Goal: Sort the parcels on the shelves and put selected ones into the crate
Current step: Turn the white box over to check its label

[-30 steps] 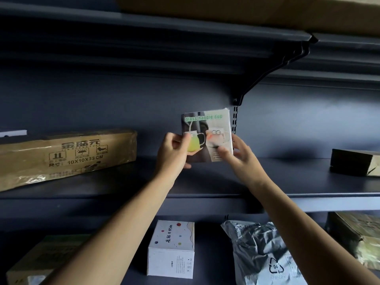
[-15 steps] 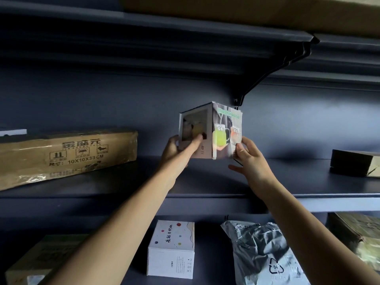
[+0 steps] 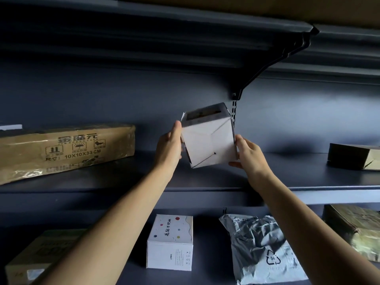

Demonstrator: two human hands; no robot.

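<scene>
A small glass-cup box (image 3: 208,144) is held up in front of the middle shelf (image 3: 205,182), tilted so its plain white folded bottom faces me. My left hand (image 3: 169,144) grips its left side, thumb up along the edge. My right hand (image 3: 249,154) holds its right side, fingers behind and under it. The box is off the shelf, in the air. No crate is in view.
A long brown carton (image 3: 65,151) lies on the middle shelf at left, a dark brown box (image 3: 352,156) at right. On the lower shelf sit a white dotted box (image 3: 170,242), a grey plastic mailer (image 3: 261,249), a brown parcel (image 3: 357,229) and a carton (image 3: 30,260). A bracket (image 3: 267,68) carries the upper shelf.
Both hands have turned the cup box: first its printed front faced me, then a corner, now its white bottom. The box stayed in the air over the middle shelf.
</scene>
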